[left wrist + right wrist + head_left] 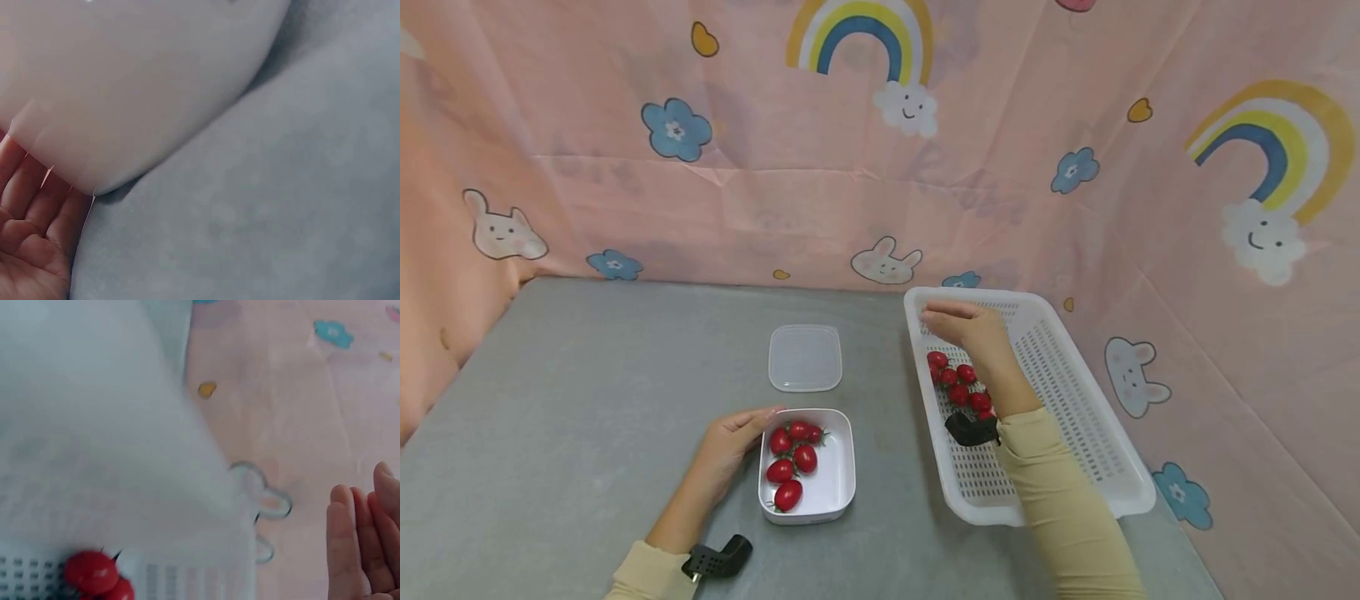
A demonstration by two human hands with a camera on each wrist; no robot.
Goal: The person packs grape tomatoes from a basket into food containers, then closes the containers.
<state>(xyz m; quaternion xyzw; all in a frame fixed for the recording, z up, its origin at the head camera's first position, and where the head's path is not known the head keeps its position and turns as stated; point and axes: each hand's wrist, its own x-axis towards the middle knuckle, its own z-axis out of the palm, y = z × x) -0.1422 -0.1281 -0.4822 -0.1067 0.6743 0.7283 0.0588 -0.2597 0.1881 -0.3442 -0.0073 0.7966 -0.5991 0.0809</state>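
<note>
Several red cherry tomatoes [805,458] lie in a small white square box [835,479] at the front middle of the table. My left hand [722,450] rests its fingers against the box's left wall, and in the left wrist view the fingers [25,187] run straight along that wall. Over the back left part of a white slotted basket [1078,392] hovers my right hand [981,333], fingers extended. Nothing shows between its fingers [369,544] and thumb in the right wrist view. More cherry tomatoes [958,394] are clustered on the basket's left side, partly hidden by my right wrist.
A translucent square lid [805,358] lies flat just behind the box. The grey table [587,400] ends at a pink patterned cloth [737,208] hanging behind and at both sides. Along the basket's right side, the cloth comes close to its rim.
</note>
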